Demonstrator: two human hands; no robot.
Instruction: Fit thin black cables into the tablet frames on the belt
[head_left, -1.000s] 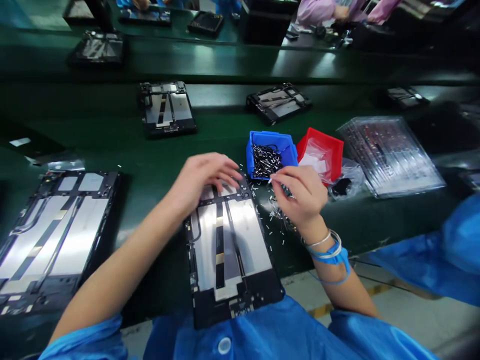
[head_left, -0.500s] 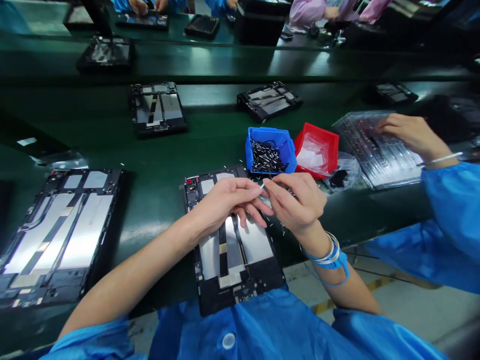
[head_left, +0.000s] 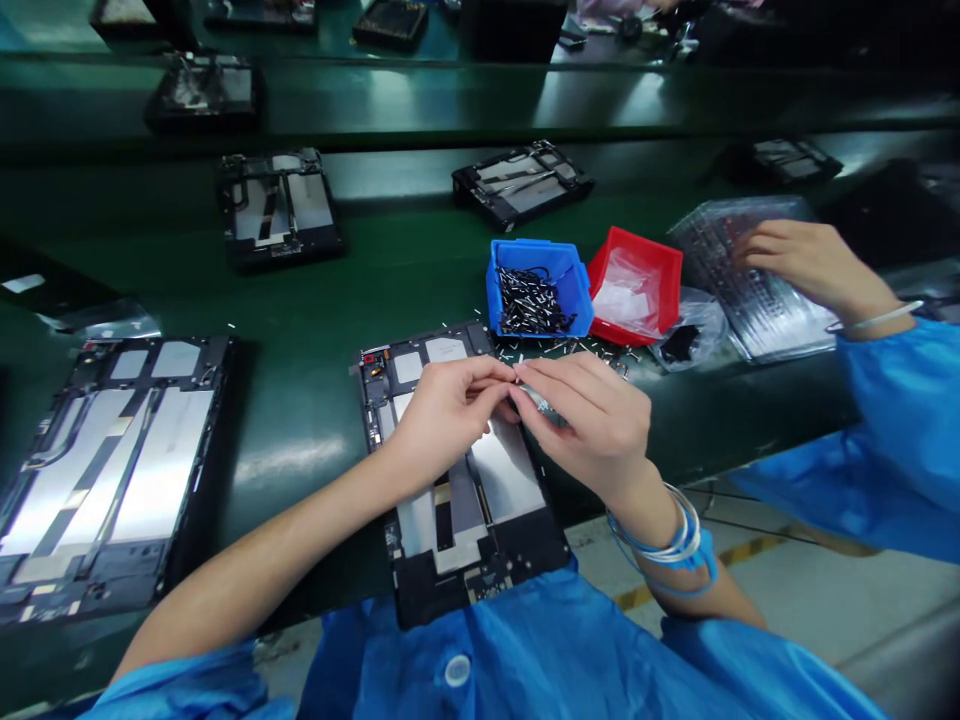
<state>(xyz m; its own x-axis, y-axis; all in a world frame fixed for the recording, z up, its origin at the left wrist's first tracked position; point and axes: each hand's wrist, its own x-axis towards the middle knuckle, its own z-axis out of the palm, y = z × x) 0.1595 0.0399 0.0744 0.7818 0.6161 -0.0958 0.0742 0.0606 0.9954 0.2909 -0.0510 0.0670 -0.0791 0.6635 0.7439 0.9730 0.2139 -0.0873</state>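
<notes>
My left hand [head_left: 450, 415] and my right hand [head_left: 596, 420] meet fingertip to fingertip above an opened tablet [head_left: 525, 540]. Both pinch closed, and whatever small piece lies between them is too hidden to name. Silver panels, dark ribbon cables and a black frame show on the tablet, which lies at the table's front edge against my blue garment. Its upper right part is covered by my hands. Just beyond them stands a blue bin [head_left: 577, 290] holding many tiny black parts with white ends. Similar bits are scattered on the table beside my right fingers.
A red bin [head_left: 664, 285] with clear plastic bags adjoins the blue one. Another opened tablet [head_left: 176, 440] lies at left; more lie farther back, including one tablet [head_left: 281, 205]. At right, a co-worker's hand [head_left: 817, 265] is over a clear plastic tray [head_left: 787, 325].
My fingertips have come closer together, and the small white bit seen between them is now hidden. My left fingers have curled in. The tablets on the back strip appear shifted left.
</notes>
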